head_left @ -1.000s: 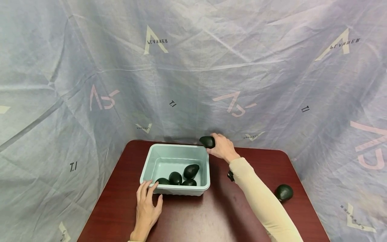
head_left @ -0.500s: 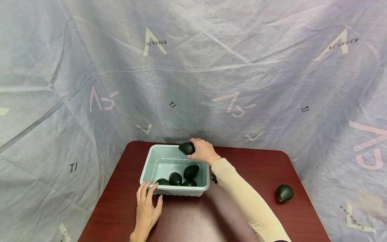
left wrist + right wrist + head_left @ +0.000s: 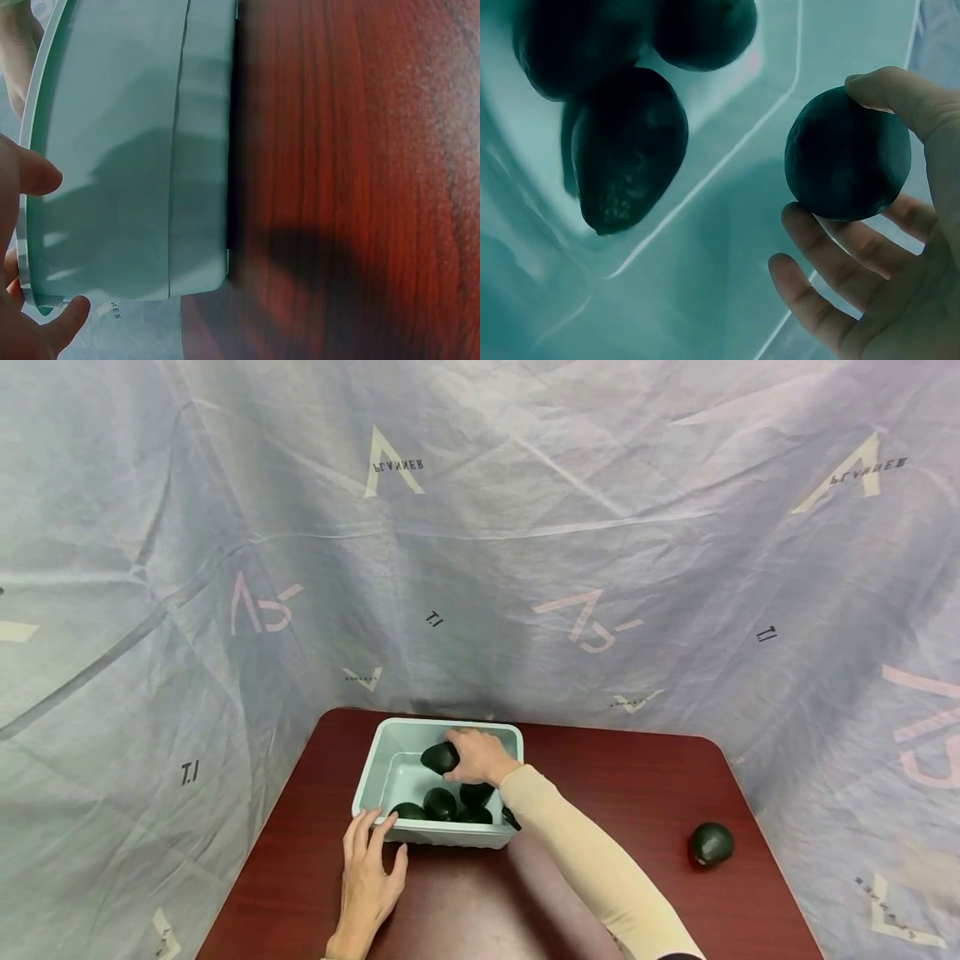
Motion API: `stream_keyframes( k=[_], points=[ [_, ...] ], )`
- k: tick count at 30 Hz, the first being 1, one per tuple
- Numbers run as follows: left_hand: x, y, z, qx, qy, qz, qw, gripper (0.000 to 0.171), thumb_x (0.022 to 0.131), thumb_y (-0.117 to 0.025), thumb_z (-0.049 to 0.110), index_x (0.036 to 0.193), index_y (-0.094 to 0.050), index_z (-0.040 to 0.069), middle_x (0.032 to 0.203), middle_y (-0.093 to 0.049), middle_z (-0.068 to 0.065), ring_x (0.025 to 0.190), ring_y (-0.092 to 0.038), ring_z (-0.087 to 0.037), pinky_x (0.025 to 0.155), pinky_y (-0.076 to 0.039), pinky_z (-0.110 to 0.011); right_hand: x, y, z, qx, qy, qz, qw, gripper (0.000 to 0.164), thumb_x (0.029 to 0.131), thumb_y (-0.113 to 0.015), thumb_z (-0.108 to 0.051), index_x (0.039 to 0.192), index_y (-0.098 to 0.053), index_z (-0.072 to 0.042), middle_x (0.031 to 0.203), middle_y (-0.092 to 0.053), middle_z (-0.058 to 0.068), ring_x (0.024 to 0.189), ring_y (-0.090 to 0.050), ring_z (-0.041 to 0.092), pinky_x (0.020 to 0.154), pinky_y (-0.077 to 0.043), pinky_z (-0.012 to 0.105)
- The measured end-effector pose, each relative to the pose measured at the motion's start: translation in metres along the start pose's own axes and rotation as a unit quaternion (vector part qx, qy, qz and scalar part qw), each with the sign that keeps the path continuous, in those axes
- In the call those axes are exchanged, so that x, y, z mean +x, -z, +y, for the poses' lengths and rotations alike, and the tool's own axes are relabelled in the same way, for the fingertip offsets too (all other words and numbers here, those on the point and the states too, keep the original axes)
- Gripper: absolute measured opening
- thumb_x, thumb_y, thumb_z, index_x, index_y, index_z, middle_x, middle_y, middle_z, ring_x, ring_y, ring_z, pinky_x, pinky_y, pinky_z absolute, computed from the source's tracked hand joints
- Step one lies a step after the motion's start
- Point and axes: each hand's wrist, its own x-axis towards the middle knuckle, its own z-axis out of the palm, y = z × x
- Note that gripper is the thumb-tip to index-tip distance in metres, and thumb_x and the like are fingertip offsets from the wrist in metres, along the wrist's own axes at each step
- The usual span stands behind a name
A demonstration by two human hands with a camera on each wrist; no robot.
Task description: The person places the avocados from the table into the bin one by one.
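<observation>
A dark green avocado (image 3: 847,154) is held by my right hand (image 3: 477,757), thumb on one side and fingers on the other. Hand and fruit are over the inside of the pale green plastic bin (image 3: 360,781), toward its back. Several more avocados (image 3: 439,804) lie along the bin's near side; one of them (image 3: 630,150) shows its tapered end in the right wrist view. At the near left corner my left hand (image 3: 367,868) grips the bin's rim, its fingers hooked over the edge. In the left wrist view a thumb (image 3: 41,174) overlaps the outer wall.
A single avocado (image 3: 711,844) lies on the dark red wooden table (image 3: 600,785), near its right edge. Grey printed sheeting (image 3: 480,568) hangs close behind the table and along both sides.
My right hand has carried the avocado leftward from beyond the bin's back right corner and down into the bin. My left hand has stayed at the rim.
</observation>
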Motion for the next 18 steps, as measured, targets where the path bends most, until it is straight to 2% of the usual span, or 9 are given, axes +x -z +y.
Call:
stream_keyframes(
  k=[2,4,8,13,18],
  points=[
    [0.000,0.000,0.001,-0.001,0.002,0.000,1.0000,0.057,0.078,-0.084,0.000,0.132,-0.071,0.006,0.141,-0.061,-0.022,0.142,-0.044,-0.044,0.107,-0.037,-0.034,0.002,-0.004,-0.001,-0.020,0.012,-0.004,1.000,0.067,0.089,-0.084,-0.046,0.147,-0.061,-0.020,0.137,-0.069,0.005,0.114,-0.071,0.026,0.091,-0.060,0.046],
    [0.000,-0.001,0.001,-0.003,0.002,0.002,1.0000,0.057,0.077,-0.084,0.000,0.132,-0.071,0.006,0.141,-0.061,-0.021,0.142,-0.044,-0.045,0.110,-0.036,-0.030,0.004,-0.008,-0.003,-0.040,0.024,-0.007,0.999,0.066,0.089,-0.084,-0.046,0.146,-0.061,-0.020,0.135,-0.069,0.005,0.110,-0.071,0.026,0.089,-0.061,0.046],
    [0.000,-0.003,0.000,-0.005,-0.004,0.002,1.0000,0.057,0.077,-0.084,0.000,0.132,-0.071,0.006,0.140,-0.061,-0.022,0.141,-0.045,-0.047,0.117,-0.025,-0.019,0.005,-0.011,-0.004,-0.063,0.034,-0.011,0.997,0.065,0.090,-0.084,-0.047,0.145,-0.062,-0.021,0.131,-0.069,0.005,0.107,-0.072,0.025,0.088,-0.061,0.045],
    [-0.001,-0.003,0.000,-0.008,-0.006,-0.002,0.9999,0.058,0.078,-0.084,0.000,0.133,-0.071,0.007,0.140,-0.061,-0.022,0.139,-0.046,-0.048,0.118,-0.023,-0.017,0.004,-0.010,-0.001,-0.045,0.028,-0.017,0.998,0.063,0.092,-0.081,-0.045,0.147,-0.062,-0.020,0.141,-0.067,0.006,0.114,-0.071,0.026,0.091,-0.061,0.047],
    [-0.001,-0.001,-0.001,-0.006,0.000,-0.003,1.0000,0.057,0.078,-0.083,0.001,0.134,-0.070,0.007,0.141,-0.060,-0.022,0.140,-0.045,-0.048,0.118,-0.024,-0.020,0.002,0.002,0.003,-0.010,0.019,-0.009,1.000,0.059,0.095,-0.077,-0.044,0.148,-0.062,-0.021,0.149,-0.064,0.005,0.123,-0.069,0.026,0.095,-0.060,0.047]
  ],
)
